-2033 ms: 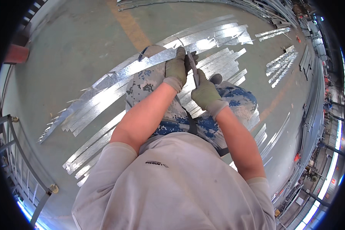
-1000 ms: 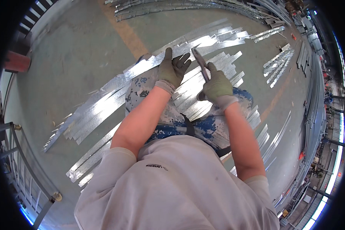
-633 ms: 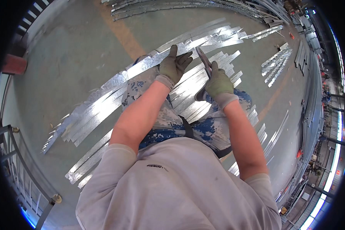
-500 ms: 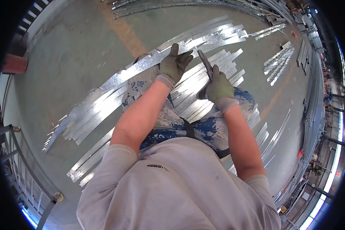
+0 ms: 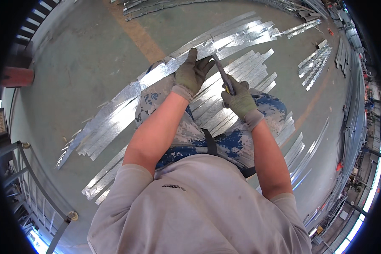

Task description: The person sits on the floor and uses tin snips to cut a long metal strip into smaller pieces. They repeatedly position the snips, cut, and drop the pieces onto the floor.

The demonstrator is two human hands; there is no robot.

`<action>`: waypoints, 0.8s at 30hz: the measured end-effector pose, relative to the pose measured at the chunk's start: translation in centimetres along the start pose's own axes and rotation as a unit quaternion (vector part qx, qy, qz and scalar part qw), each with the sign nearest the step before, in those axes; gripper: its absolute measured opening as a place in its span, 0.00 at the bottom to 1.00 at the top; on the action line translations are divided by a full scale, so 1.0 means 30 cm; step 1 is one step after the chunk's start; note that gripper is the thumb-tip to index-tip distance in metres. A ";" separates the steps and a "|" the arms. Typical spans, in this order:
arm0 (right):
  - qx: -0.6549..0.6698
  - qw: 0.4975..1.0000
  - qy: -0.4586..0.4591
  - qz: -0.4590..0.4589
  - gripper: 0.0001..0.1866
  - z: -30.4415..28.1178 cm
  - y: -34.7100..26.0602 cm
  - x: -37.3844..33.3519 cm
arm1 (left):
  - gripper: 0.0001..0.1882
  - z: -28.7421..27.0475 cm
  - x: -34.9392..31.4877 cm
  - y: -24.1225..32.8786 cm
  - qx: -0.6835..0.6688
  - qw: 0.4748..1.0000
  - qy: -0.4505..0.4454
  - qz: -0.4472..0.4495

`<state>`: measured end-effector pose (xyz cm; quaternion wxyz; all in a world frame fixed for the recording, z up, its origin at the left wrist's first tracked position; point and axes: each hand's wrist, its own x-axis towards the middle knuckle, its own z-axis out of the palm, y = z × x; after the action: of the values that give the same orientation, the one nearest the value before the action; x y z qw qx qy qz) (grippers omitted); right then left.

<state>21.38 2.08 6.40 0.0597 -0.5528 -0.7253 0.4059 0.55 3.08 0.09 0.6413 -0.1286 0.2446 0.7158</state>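
Observation:
Both of my hands wear olive-green work gloves. My left hand (image 5: 187, 76) grips a long, shiny sheet-metal strip (image 5: 160, 75), thumb over its face and fingers beneath. The strip slants from lower left to upper right across my left knee. My right hand (image 5: 242, 100) is wrapped round the handles of metal snips (image 5: 222, 73), dark with a bit of yellow. The snips' narrow tip meets the strip's edge just right of my left fingers. Whether the blades are closed through the metal is too fine to tell.
Overlapping metal strips (image 5: 110, 127) lie on the green floor beneath and beyond me, more strips (image 5: 249, 70) between my knees. Bundled strips (image 5: 315, 63) lie at far right. A metal rail frame (image 5: 40, 186) stands at left, a red cylinder (image 5: 19, 77) above it. Long profiles (image 5: 353, 122) line the right side.
The snips' handles have come together in my right hand, and their tip has swung left onto the strip. My left hand has stayed almost in place.

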 end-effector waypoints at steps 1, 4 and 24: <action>0.016 1.000 -0.004 0.007 0.38 -0.001 -0.003 0.003 | 0.26 -0.002 -0.002 0.008 -0.001 1.000 0.006 -0.003; 0.043 0.999 -0.026 0.006 0.38 -0.010 0.001 0.018 | 0.27 0.006 -0.006 0.012 0.006 1.000 0.025 -0.005; 0.025 0.997 -0.067 0.002 0.36 -0.058 0.056 0.074 | 0.14 0.006 -0.006 0.010 0.011 0.999 -0.023 0.026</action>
<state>22.71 4.98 5.64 0.0240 -0.5245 -0.7160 0.4601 0.30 3.02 0.39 0.6291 -0.0993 0.2410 0.7323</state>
